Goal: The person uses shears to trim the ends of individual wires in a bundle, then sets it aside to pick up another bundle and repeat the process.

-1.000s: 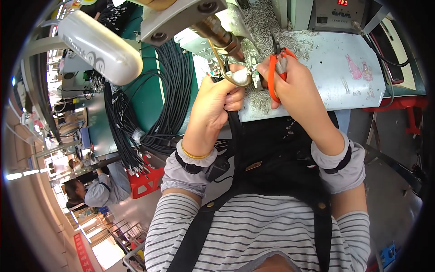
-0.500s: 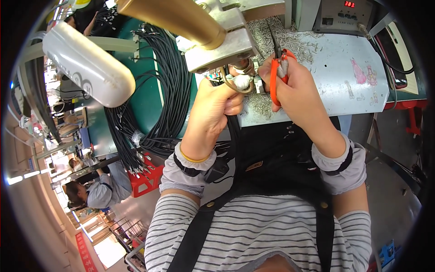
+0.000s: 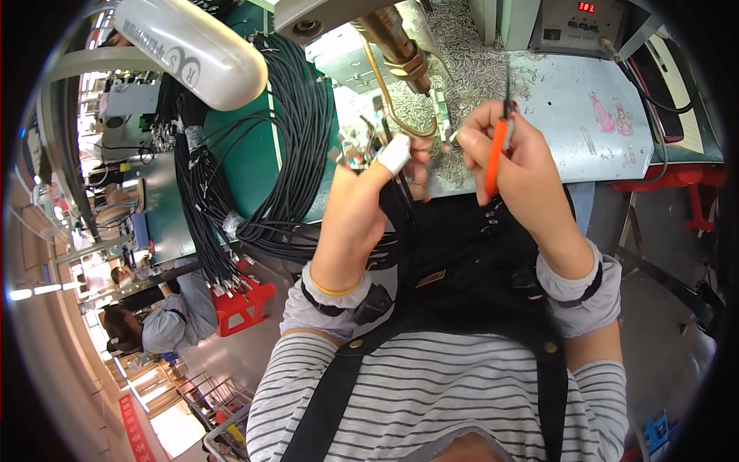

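- Head view: thin black cables [image 3: 400, 196] are gripped by the left hand [image 3: 358, 204], whose fingers are curled around them; their loose ends, with small light connectors [image 3: 356, 148], are fanned out above its thumb.
- A white cover [image 3: 395, 155] is worn on the left thumb.
- Orange-handled pliers [image 3: 497, 158] are held in the right hand [image 3: 523, 165], with the dark tips pointed away from the body; whether anything small is also pinched at its fingertips cannot be told.
- The two hands are kept apart, with a small block [image 3: 441, 110] seen just beyond the gap between them.
- Above the block, a metal rod [image 3: 400, 58] is mounted, and a bent brass tube [image 3: 377, 81] is set beside it.
- Many small metal bits [image 3: 481, 65] are scattered around the block and over part of a pale plate [image 3: 570, 92].
- A control box [image 3: 577, 29] with a lit red display is placed at the plate's far edge.
- At the left, a large coil [image 3: 296, 131] of black cable is laid on a green table [image 3: 245, 181].
- Near the coil, a white cylinder [image 3: 192, 50] is seen from above.
- A red stool [image 3: 245, 308] is placed below the table's edge, and another person [image 3: 165, 327] is seen farther left.
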The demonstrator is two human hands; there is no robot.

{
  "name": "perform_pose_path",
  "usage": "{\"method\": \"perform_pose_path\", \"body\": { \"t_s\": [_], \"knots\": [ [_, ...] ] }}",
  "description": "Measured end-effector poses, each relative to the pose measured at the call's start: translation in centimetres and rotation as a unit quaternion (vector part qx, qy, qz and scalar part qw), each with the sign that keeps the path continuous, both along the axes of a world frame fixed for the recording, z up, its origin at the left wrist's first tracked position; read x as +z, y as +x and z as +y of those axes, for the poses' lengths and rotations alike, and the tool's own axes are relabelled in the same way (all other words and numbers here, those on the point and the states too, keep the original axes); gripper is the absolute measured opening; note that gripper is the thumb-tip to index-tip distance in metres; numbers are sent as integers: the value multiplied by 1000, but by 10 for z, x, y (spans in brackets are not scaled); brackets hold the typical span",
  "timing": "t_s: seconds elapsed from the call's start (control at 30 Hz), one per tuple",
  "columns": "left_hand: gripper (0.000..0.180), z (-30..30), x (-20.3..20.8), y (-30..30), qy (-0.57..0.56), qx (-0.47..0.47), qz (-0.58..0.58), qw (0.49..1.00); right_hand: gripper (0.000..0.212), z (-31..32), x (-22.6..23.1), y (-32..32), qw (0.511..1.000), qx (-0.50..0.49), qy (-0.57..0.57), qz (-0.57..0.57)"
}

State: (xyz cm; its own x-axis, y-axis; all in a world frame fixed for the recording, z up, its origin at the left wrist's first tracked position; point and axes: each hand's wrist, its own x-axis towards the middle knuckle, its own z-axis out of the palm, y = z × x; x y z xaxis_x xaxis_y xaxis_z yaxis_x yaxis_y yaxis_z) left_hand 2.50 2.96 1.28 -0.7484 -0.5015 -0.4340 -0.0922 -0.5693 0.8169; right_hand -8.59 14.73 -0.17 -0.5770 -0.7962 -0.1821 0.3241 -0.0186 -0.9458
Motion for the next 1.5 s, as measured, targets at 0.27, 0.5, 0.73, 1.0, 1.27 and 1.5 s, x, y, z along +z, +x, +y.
{"method": "perform_pose_path", "body": {
  "t_s": [0.27,0.5,0.73,1.0,1.27,1.5],
  "knots": [
    [17,20,-13,31,-232,-147,-9,961,11,8,12,15,980,18,-51,190],
    [21,36,-2,33,-220,-78,42,972,13,10,15,19,998,14,24,63],
    [32,25,6,36,-50,-91,73,992,20,15,-7,19,841,-74,-109,525],
    [31,13,5,41,187,-116,132,967,27,20,-19,25,786,-74,-167,590],
    [25,14,0,43,272,-102,145,946,20,19,-20,32,875,-66,-150,455],
    [16,30,7,34,26,-43,-1,999,20,18,-30,37,850,-84,-119,506]
  ]
}}
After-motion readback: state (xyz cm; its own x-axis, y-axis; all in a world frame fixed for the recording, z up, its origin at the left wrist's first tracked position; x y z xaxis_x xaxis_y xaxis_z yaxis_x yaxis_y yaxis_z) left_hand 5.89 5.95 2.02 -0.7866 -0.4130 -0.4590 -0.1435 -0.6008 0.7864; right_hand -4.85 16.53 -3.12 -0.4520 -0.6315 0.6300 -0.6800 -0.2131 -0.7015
